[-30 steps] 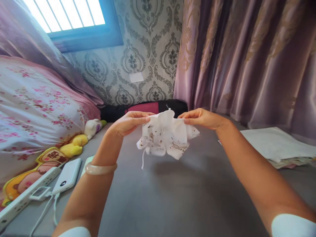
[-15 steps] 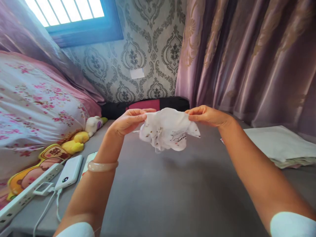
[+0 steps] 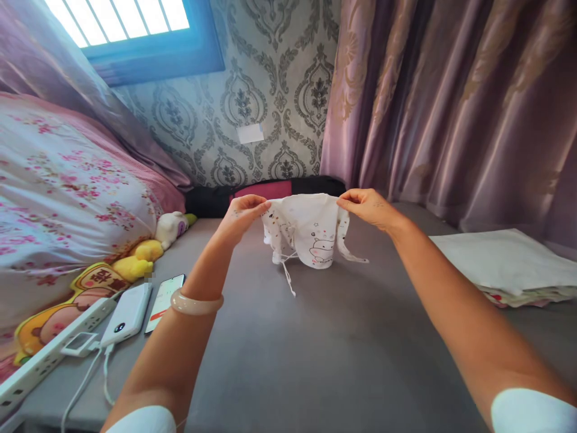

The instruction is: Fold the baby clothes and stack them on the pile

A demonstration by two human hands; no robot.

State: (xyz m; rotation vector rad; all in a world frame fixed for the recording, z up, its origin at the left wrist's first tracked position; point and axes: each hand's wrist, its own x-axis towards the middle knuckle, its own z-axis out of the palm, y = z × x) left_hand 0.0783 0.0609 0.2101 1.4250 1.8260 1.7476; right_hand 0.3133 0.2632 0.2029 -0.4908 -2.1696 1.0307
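Observation:
A small white baby top (image 3: 311, 225) with a cartoon animal print hangs in the air above the grey sheet. My left hand (image 3: 247, 211) pinches its upper left corner between thumb and fingers. The opposite upper corner is pinched by my right hand (image 3: 367, 205), so the top edge is stretched between the two. Both sleeves dangle, dotted with small prints. A thin white tie string (image 3: 288, 278) trails from the lower left side of the top.
Folded pale cloths (image 3: 518, 264) lie in a stack on the right. On the left are a phone (image 3: 163, 304), a white power bank (image 3: 127, 316), a power strip (image 3: 54, 352) with cables, and plush toys (image 3: 135, 258). A black and red bundle (image 3: 261, 191) lies along the wall.
The top has swung from a bunched, blurred shape to hanging more open, showing its print and tie string. Both hands keep their pinch and have shifted slightly.

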